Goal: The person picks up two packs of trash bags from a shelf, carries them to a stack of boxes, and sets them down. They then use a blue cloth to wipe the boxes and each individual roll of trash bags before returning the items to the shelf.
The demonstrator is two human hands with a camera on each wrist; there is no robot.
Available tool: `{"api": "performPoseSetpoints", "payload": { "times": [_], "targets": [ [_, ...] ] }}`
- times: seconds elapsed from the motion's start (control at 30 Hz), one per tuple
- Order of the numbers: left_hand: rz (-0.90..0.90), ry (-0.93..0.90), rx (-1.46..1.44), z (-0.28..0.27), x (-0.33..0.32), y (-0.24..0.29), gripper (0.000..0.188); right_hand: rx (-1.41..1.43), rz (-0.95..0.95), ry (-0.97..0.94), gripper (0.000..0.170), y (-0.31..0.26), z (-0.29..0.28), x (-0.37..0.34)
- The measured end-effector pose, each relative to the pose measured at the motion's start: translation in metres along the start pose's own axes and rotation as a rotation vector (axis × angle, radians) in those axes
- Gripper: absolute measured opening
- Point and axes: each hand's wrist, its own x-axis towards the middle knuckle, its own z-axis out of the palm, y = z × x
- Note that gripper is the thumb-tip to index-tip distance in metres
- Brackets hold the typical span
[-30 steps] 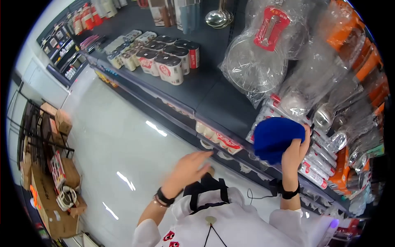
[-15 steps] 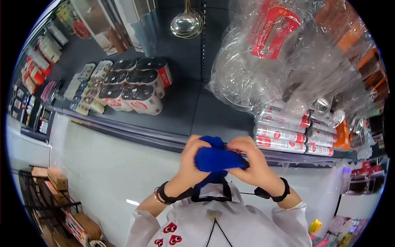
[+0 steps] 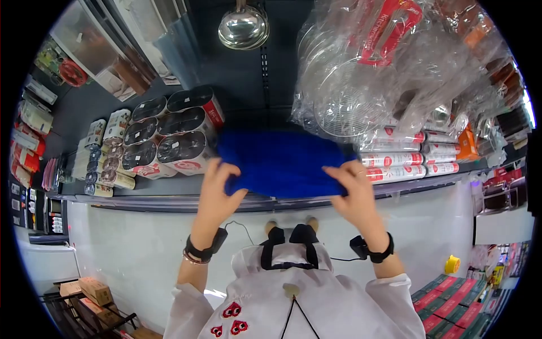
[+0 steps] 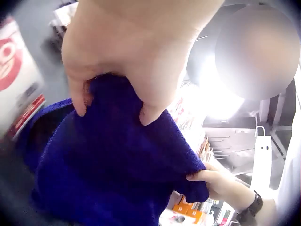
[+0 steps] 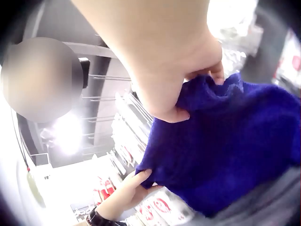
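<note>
A fuzzy blue towel [image 3: 282, 165] is stretched out between my two hands over the front edge of the shelf. My left hand [image 3: 219, 192] pinches its left end, thumb on the near side. The opposite end is gripped by my right hand [image 3: 357, 195]. Seen from the left wrist, the towel [image 4: 117, 155] hangs down from the fingers, with a second fold behind it. In the right wrist view, the edge of the towel [image 5: 221, 141] bunches up between thumb and fingers.
On the dark shelf [image 3: 243, 116], black-topped multipacks [image 3: 183, 155] stand left of the towel and red-and-white wrapped rolls [image 3: 395, 159] lie stacked to its right. Plastic-wrapped strainers [image 3: 344, 96] hang at the right, and ladles [image 3: 244, 28] hang above. Boxes [image 3: 95, 291] sit on a rack behind.
The towel was crumpled in my right hand; then my left hand took hold too. Now it is spread wide and has moved forward over the shelf.
</note>
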Motion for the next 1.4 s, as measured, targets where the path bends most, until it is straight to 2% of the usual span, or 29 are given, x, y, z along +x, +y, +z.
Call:
{"api": "performPoseSetpoints", "payload": {
  "times": [0.07, 0.1, 0.13, 0.17, 0.2, 0.27, 0.33, 0.5, 0.6, 0.67, 0.7, 0.8, 0.87, 0.93, 0.97, 1.0, 1.07, 1.1, 1.27, 1.4],
  "targets": [
    [-0.122, -0.185, -0.012, 0.019, -0.019, -0.03, 0.037, -0.029, 0.045, -0.112, 0.046, 0.016, 0.033, -0.021],
    [-0.123, -0.187, -0.014, 0.031, -0.031, -0.044, 0.037, -0.047, 0.103, -0.229, 0.05, 0.03, 0.049, -0.034],
    [-0.106, -0.26, 0.125, 0.044, -0.042, -0.054, 0.044, -0.064, 0.16, -0.347, 0.055, 0.042, 0.061, -0.045],
    [-0.09, -0.331, 0.264, 0.051, -0.048, -0.059, 0.05, -0.065, 0.161, -0.351, 0.055, 0.046, 0.07, -0.052],
    [-0.095, -0.33, 0.262, 0.056, -0.048, -0.057, 0.05, -0.094, 0.111, -0.354, 0.06, 0.047, 0.075, -0.052],
    [0.078, -0.324, 0.372, 0.062, -0.049, -0.052, 0.06, -0.12, 0.061, -0.369, 0.066, 0.049, 0.082, -0.053],
    [0.052, -0.395, 0.379, 0.065, -0.045, -0.059, 0.058, -0.114, 0.12, -0.527, 0.074, 0.042, 0.081, -0.045],
    [-0.007, -0.416, 0.505, 0.09, -0.03, -0.069, 0.06, -0.192, 0.098, -0.634, 0.074, 0.055, 0.1, -0.019],
    [-0.088, -0.436, 0.534, 0.102, -0.002, -0.086, 0.061, -0.229, 0.045, -0.656, 0.073, 0.069, 0.122, 0.014],
    [-0.128, -0.46, 0.567, 0.107, 0.031, -0.097, 0.061, -0.142, 0.053, -0.734, 0.068, 0.069, 0.136, 0.049],
    [-0.21, -0.501, 0.551, 0.109, 0.048, -0.103, 0.061, -0.135, 0.047, -0.739, 0.068, 0.072, 0.147, 0.063],
    [-0.385, -0.604, 0.534, 0.105, 0.1, -0.118, 0.066, -0.087, 0.069, -0.752, 0.063, 0.079, 0.173, 0.105],
    [-0.409, -0.578, 0.529, 0.112, 0.121, -0.139, 0.072, -0.097, 0.141, -0.803, 0.063, 0.078, 0.182, 0.132],
    [-0.466, -0.444, 0.312, 0.112, 0.136, -0.142, 0.085, -0.094, 0.118, -0.75, 0.061, 0.097, 0.2, 0.143],
    [-0.478, -0.429, 0.294, 0.111, 0.143, -0.136, 0.089, -0.096, 0.091, -0.694, 0.059, 0.108, 0.21, 0.145],
    [-0.478, -0.425, 0.299, 0.11, 0.151, -0.128, 0.089, -0.093, 0.087, -0.69, 0.059, 0.118, 0.218, 0.145],
    [-0.538, -0.505, 0.361, 0.112, 0.162, -0.119, 0.085, -0.059, 0.051, -0.565, 0.057, 0.137, 0.225, 0.139],
    [-0.537, -0.509, 0.363, 0.114, 0.165, -0.116, 0.085, -0.057, 0.055, -0.564, 0.057, 0.138, 0.217, 0.14],
    [-0.447, -0.525, 0.417, 0.137, 0.174, -0.1, 0.08, -0.19, 0.07, -0.228, 0.055, 0.174, 0.164, 0.115],
    [-0.391, -0.551, 0.388, 0.169, 0.181, -0.078, 0.075, -0.324, 0.059, -0.094, 0.054, 0.208, 0.141, 0.085]
  ]
}}
